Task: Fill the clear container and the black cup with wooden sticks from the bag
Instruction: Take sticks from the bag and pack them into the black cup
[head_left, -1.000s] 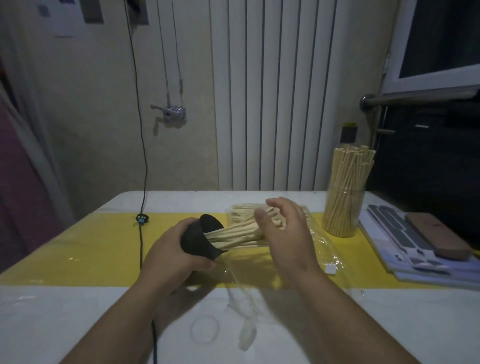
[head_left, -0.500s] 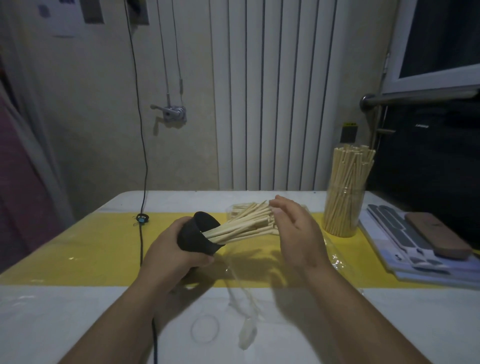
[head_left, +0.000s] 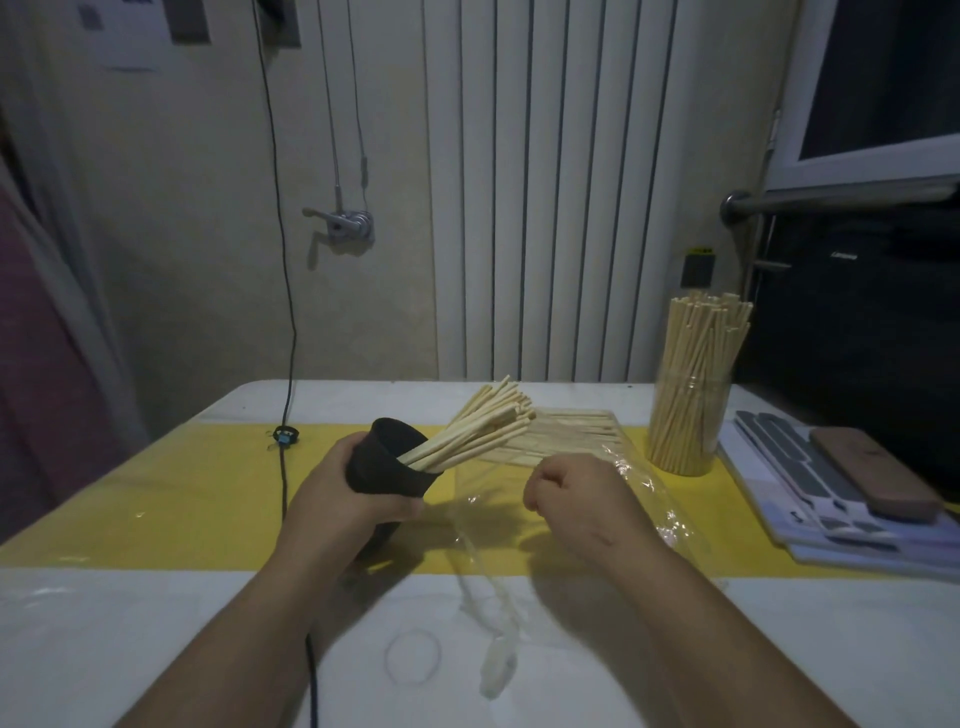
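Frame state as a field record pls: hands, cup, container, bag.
left hand: grips black cup, tilted with its mouth up and to the right
cup contents: sticks fan out of the mouth
right hand: fingers curled over bag; grip unclear
clear container: upright, packed with sticks, far right
bag: lies on table, more sticks inside

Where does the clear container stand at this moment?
In the head view, the clear container stands upright at the far right on the yellow strip, just right of the bag.
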